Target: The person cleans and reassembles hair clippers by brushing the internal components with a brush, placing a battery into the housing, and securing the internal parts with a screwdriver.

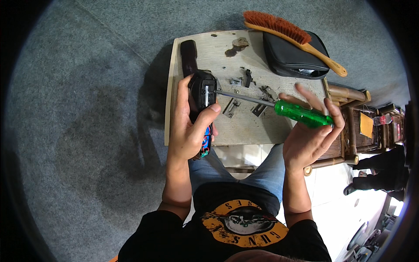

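My left hand [191,120] is wrapped round a black oblong device [203,86], which looks like a hair clipper with a coloured pattern on its lower part. A silvery strip shows in its upward face. In my right hand [312,131] is a screwdriver [301,114] with a clear green handle, its butt between thumb and fingers while other fingers are raised and blurred. The long shaft points left, and its tip meets the device's right side. Small metal and black parts [259,109] lie on the wooden tabletop [253,135] between my hands.
A long dark brown object [188,56] lies at the table's left edge. At the back right, a wooden-handled brush [283,28] with reddish bristles rests across a black zip case [292,56]. Bamboo furniture [345,131] and another person's legs [379,168] are at the right.
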`<state>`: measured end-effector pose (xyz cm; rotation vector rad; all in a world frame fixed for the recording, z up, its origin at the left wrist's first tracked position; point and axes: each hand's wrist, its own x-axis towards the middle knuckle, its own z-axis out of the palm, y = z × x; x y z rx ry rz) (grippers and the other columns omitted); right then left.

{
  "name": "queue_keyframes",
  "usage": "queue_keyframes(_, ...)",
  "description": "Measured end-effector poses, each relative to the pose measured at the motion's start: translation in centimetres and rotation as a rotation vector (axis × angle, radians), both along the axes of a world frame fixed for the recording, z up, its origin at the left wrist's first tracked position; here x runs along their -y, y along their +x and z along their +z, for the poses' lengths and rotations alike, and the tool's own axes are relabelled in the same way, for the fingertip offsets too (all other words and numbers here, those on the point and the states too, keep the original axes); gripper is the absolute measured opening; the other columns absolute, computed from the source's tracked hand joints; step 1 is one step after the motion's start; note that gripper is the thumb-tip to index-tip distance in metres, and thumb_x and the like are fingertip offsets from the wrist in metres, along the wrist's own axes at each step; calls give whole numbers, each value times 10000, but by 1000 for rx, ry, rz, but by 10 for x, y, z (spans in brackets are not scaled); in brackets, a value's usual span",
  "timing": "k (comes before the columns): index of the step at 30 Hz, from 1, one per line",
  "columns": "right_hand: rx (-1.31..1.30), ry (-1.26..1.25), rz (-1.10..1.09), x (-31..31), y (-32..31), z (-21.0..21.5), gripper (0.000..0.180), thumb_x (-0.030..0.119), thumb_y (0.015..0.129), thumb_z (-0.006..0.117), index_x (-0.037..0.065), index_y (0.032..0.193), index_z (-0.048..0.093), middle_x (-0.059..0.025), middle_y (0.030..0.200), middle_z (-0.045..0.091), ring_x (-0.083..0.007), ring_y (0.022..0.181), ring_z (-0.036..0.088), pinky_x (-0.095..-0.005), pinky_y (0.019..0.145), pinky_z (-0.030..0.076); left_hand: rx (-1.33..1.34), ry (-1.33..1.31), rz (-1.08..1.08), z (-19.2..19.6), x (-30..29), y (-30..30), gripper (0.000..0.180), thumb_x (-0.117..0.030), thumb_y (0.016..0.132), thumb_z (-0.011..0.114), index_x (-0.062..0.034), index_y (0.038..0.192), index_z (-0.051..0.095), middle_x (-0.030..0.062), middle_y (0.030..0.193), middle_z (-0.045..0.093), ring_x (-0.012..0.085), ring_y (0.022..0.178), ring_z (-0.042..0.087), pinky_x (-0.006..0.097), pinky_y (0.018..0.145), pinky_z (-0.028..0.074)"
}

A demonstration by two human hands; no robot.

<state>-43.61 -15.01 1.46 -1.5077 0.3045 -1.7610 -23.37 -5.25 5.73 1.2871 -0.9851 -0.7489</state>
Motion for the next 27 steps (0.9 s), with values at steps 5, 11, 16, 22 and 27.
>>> queue_keyframes(5,-25,203,-6,-3,-1,10,610,542,1160,439,42,1509,436,-378,1431,633,-473,1173,745,-537,1019,621,-9,13,19,-1,0,0,546,-117,982,636,-5,1484,453,111,937,660,104,532,581,253,454,512)
queue_keyframes(11,-42,143,58,-2,-5,1,636,549,1169,399,29,1536,400,-397,1447,617,-489,1195,733,-571,1034,611,-11,13,25,-2,0,1,530,-112,986,632,-6,1474,456,110,937,660,104,532,582,256,455,514)
queue_keyframes(16,52,174,86,3,3,11,495,333,1190,378,12,1566,361,-400,1380,654,-447,1217,732,-548,985,642,1,2,20,-4,0,2,523,-114,993,628,-12,1477,455,107,937,661,101,536,580,253,465,516)
queue_keyframes(22,-60,112,34,0,-5,1,501,372,1184,421,19,1539,393,-395,1419,628,-449,1177,749,-533,990,640,4,15,11,-2,1,2,516,-107,997,619,-15,1476,453,105,946,659,99,538,580,253,470,518)
queue_keyframes(27,98,184,154,3,0,8,584,367,1161,466,34,1623,338,-422,1517,540,-507,1260,697,-574,1038,615,-5,26,22,-1,0,0,514,-118,995,622,-16,1472,457,106,928,661,101,539,585,256,468,522)
